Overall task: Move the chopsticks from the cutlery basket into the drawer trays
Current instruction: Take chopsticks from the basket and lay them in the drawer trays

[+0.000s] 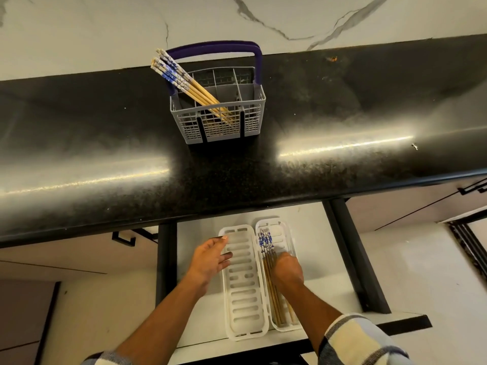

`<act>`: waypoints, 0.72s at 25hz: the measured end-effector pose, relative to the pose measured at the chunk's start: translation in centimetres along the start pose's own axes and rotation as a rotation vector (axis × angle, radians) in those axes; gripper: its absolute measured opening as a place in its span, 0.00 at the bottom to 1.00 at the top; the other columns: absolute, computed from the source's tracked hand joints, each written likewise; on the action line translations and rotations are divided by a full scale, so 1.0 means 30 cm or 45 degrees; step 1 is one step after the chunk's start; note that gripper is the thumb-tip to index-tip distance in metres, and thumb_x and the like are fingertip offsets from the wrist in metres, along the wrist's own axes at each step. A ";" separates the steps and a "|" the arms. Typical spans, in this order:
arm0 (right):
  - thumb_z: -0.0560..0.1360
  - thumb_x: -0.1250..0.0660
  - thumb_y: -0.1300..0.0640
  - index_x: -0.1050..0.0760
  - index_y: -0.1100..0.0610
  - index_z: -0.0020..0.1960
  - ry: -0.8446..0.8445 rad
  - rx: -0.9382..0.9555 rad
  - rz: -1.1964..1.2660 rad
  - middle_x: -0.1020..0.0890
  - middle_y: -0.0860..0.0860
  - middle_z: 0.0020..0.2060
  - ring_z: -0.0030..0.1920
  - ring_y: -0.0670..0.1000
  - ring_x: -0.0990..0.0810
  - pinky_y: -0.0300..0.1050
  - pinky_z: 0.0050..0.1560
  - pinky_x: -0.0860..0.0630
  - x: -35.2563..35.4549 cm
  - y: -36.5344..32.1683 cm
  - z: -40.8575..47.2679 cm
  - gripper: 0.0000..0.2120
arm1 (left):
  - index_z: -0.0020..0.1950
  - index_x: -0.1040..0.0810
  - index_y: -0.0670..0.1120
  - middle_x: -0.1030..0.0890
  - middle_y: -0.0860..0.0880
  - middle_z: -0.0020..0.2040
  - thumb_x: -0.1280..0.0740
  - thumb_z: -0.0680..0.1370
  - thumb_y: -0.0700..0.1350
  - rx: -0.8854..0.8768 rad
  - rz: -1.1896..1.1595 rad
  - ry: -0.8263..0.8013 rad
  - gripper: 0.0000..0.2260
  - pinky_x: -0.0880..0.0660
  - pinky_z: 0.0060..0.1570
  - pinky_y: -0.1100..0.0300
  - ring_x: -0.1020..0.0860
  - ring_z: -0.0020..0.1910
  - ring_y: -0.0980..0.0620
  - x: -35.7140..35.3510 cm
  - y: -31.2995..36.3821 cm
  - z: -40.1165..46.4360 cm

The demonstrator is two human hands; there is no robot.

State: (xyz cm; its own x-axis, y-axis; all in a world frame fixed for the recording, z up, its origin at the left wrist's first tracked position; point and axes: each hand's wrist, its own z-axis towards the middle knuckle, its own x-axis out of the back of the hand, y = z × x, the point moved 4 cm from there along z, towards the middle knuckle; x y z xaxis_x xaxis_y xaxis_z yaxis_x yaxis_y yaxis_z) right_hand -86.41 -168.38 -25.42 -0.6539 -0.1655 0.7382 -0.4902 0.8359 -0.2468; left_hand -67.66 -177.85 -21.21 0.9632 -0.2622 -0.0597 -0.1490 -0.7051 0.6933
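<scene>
A grey cutlery basket [224, 127] with a purple handle stands on the black counter. Several wooden chopsticks [184, 84] with blue-and-white tops lean out of it to the left. Below, in the open drawer, two white slotted trays lie side by side. The left tray [243, 293] holds nothing. The right tray [283, 233] holds several chopsticks [265, 242]. My right hand [287, 270] rests on those chopsticks, fingers curled down over them. My left hand [210, 256] hovers at the left tray's edge, fingers apart and holding nothing.
The black counter [342, 106] overhangs the back of the open drawer [326, 248], whose black rails run down both sides. A white marble wall [79, 30] rises behind the basket. Cabinet fronts with black handles flank the drawer.
</scene>
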 end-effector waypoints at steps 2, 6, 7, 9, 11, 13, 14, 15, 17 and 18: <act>0.80 0.39 0.63 0.23 0.61 0.60 0.017 0.007 -0.007 0.17 0.57 0.56 0.56 0.55 0.17 0.44 0.54 0.20 -0.010 -0.002 -0.010 0.10 | 0.53 0.20 0.50 0.16 0.49 0.53 0.32 0.79 0.51 -0.001 0.016 -0.034 0.07 0.18 0.47 0.56 0.15 0.50 0.47 0.011 0.006 -0.003; 0.82 0.40 0.60 0.23 0.59 0.61 0.088 0.039 -0.025 0.17 0.55 0.55 0.55 0.54 0.17 0.45 0.55 0.19 -0.012 -0.007 -0.035 0.11 | 0.53 0.21 0.52 0.18 0.49 0.55 0.33 0.80 0.52 -0.019 0.076 -0.098 0.06 0.18 0.49 0.56 0.15 0.52 0.47 0.007 0.017 -0.005; 0.82 0.40 0.60 0.23 0.59 0.61 0.100 0.051 -0.038 0.17 0.55 0.56 0.56 0.53 0.17 0.45 0.55 0.20 -0.013 -0.006 -0.042 0.11 | 0.53 0.21 0.52 0.18 0.49 0.56 0.33 0.80 0.52 -0.017 0.085 -0.108 0.06 0.18 0.48 0.56 0.16 0.52 0.47 0.004 0.016 -0.007; 0.82 0.40 0.61 0.22 0.59 0.60 0.128 0.087 -0.044 0.17 0.54 0.55 0.56 0.53 0.17 0.44 0.56 0.21 -0.016 0.000 -0.051 0.11 | 0.56 0.22 0.51 0.20 0.49 0.58 0.34 0.80 0.52 -0.009 0.097 -0.131 0.07 0.18 0.47 0.58 0.16 0.52 0.47 -0.001 0.013 -0.011; 0.82 0.40 0.60 0.22 0.58 0.60 0.151 0.126 -0.044 0.17 0.53 0.54 0.55 0.52 0.17 0.44 0.56 0.20 -0.019 0.006 -0.057 0.10 | 0.58 0.23 0.51 0.20 0.49 0.59 0.34 0.80 0.52 -0.006 0.104 -0.147 0.09 0.18 0.46 0.58 0.16 0.52 0.47 -0.006 0.010 -0.016; 0.82 0.39 0.59 0.23 0.58 0.60 0.155 0.154 -0.044 0.17 0.53 0.55 0.55 0.51 0.17 0.43 0.57 0.20 -0.021 0.012 -0.058 0.10 | 0.58 0.23 0.50 0.20 0.48 0.58 0.34 0.80 0.51 -0.009 0.110 -0.146 0.09 0.18 0.46 0.58 0.16 0.52 0.47 -0.007 0.012 -0.020; 0.82 0.38 0.58 0.23 0.57 0.61 0.156 0.161 -0.040 0.17 0.53 0.55 0.55 0.51 0.17 0.43 0.58 0.21 -0.023 0.014 -0.058 0.10 | 0.57 0.22 0.50 0.19 0.48 0.58 0.34 0.80 0.51 -0.011 0.109 -0.143 0.08 0.18 0.46 0.58 0.16 0.52 0.47 -0.007 0.015 -0.022; 0.81 0.37 0.57 0.23 0.57 0.61 0.157 0.167 -0.038 0.18 0.53 0.56 0.56 0.51 0.18 0.43 0.58 0.21 -0.025 0.015 -0.060 0.10 | 0.57 0.22 0.50 0.19 0.48 0.58 0.34 0.81 0.51 -0.014 0.108 -0.142 0.08 0.18 0.47 0.57 0.16 0.52 0.47 -0.006 0.017 -0.024; 0.81 0.36 0.56 0.24 0.56 0.62 0.167 0.190 -0.037 0.18 0.52 0.56 0.56 0.51 0.18 0.44 0.58 0.22 -0.027 0.013 -0.064 0.11 | 0.58 0.22 0.49 0.19 0.47 0.58 0.35 0.81 0.51 -0.024 0.123 -0.158 0.09 0.18 0.49 0.56 0.16 0.53 0.46 -0.005 0.025 -0.028; 0.81 0.36 0.56 0.24 0.56 0.62 0.176 0.208 -0.034 0.17 0.52 0.56 0.56 0.51 0.17 0.43 0.58 0.22 -0.029 0.014 -0.067 0.11 | 0.59 0.22 0.48 0.20 0.47 0.59 0.35 0.81 0.50 -0.021 0.138 -0.173 0.10 0.18 0.49 0.56 0.16 0.53 0.46 -0.006 0.029 -0.031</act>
State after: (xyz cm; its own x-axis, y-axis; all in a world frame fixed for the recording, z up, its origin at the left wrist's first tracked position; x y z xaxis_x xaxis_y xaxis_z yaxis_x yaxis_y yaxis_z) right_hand -84.90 -166.84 -24.90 -0.5597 -0.1042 0.8221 -0.6006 0.7345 -0.3158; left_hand -67.74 -177.81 -19.94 0.9024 -0.4233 -0.0799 -0.2453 -0.6575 0.7124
